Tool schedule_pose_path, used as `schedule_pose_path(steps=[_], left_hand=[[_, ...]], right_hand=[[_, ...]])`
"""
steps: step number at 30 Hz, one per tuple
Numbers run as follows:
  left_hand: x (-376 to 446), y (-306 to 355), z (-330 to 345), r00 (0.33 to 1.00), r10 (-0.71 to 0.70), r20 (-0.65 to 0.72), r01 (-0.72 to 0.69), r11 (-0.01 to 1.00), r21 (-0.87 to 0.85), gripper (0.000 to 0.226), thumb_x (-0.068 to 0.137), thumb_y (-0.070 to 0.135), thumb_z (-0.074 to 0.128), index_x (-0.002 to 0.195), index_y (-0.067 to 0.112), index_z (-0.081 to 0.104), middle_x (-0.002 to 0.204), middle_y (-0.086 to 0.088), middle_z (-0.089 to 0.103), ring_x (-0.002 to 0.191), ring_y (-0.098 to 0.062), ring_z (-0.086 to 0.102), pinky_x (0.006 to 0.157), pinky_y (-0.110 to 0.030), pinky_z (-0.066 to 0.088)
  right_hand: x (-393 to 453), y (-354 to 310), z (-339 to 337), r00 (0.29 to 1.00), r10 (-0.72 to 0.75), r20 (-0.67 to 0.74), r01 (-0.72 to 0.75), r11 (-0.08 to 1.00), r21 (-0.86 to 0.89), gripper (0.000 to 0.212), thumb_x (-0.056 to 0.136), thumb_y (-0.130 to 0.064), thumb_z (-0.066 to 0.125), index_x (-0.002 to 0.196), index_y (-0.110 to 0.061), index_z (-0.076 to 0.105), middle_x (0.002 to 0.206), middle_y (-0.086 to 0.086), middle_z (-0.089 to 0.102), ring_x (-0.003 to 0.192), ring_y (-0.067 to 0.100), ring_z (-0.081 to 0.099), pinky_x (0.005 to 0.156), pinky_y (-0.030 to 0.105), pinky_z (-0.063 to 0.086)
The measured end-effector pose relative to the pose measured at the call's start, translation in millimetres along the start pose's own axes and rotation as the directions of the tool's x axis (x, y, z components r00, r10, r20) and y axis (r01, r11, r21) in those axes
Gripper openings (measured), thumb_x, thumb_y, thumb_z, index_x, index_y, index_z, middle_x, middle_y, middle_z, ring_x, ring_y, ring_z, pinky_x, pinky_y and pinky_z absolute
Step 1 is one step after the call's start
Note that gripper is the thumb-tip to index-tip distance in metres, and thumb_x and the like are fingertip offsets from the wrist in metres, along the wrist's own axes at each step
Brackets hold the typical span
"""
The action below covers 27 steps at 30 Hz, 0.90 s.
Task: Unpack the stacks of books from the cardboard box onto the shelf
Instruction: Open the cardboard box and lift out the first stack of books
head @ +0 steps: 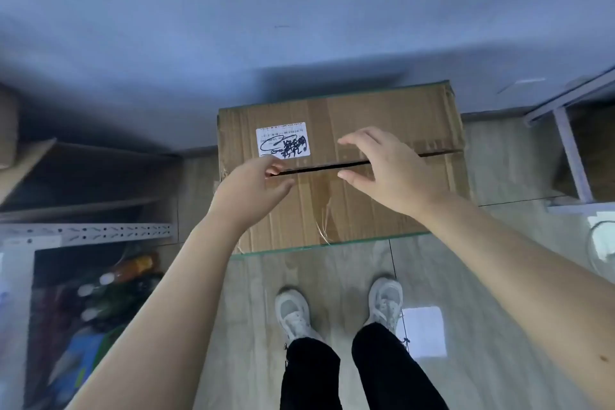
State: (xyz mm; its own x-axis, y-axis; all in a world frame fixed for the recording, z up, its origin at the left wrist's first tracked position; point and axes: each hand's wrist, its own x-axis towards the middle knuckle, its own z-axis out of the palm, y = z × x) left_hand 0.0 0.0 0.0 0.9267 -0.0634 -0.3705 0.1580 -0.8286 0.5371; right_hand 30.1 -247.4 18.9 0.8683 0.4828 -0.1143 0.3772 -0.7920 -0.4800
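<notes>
A brown cardboard box (359,206) sits on the wooden floor against the wall, its two top flaps closed with a dark slit between them. A white label with black scribble is stuck on the far flap. My left hand (253,186) is at the slit's left end, fingertips curled into the gap. My right hand (382,166) hovers over the middle of the slit with fingers spread and nothing in it. No books are visible. A metal shelf with wooden boards (86,176) stands to the left.
A second shelf frame (572,156) stands at the right. Bottles and packets (109,296) lie low at the left under the shelf rail. My feet in white shoes (339,309) stand just in front of the box. A blue-grey wall rises behind.
</notes>
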Motion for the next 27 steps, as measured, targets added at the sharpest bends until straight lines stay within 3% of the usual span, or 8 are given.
schedule_pose_path(steps=[7, 17, 27], left_hand=[[25, -26, 46, 0.997, 0.072, 0.003, -0.072, 0.997, -0.002, 0.035, 0.088, 0.036, 0.065, 0.12, 0.022, 0.062, 0.117, 0.007, 0.064, 0.111, -0.01, 0.057, 0.093, -0.021, 0.041], [37, -42, 57, 0.995, 0.087, -0.058, -0.09, 0.995, -0.054, 0.04, 0.081, 0.051, 0.067, 0.113, 0.027, 0.065, 0.1, 0.012, 0.063, 0.099, -0.009, 0.056, 0.092, -0.034, 0.048], [10, -11, 19, 0.994, -0.007, -0.11, -0.003, 0.995, -0.096, 0.041, 0.081, 0.052, 0.066, 0.116, 0.032, 0.061, 0.103, 0.017, 0.059, 0.089, -0.002, 0.056, 0.077, -0.023, 0.046]], right_hand=[[4, 35, 48, 0.997, -0.006, 0.08, 0.008, 1.0, -0.019, 0.051, 0.089, -0.051, 0.057, 0.131, -0.022, 0.054, 0.127, -0.003, 0.058, 0.114, 0.017, 0.059, 0.091, 0.042, 0.053], [12, 55, 71, 0.995, 0.005, 0.102, -0.003, 1.0, -0.019, 0.055, 0.089, -0.058, 0.052, 0.13, -0.022, 0.054, 0.128, -0.004, 0.059, 0.114, 0.018, 0.057, 0.095, 0.04, 0.05], [-7, 31, 36, 0.999, -0.01, -0.041, 0.012, 0.997, 0.072, 0.048, 0.093, -0.053, 0.049, 0.129, -0.021, 0.056, 0.124, -0.007, 0.059, 0.1, 0.01, 0.063, 0.077, 0.028, 0.052]])
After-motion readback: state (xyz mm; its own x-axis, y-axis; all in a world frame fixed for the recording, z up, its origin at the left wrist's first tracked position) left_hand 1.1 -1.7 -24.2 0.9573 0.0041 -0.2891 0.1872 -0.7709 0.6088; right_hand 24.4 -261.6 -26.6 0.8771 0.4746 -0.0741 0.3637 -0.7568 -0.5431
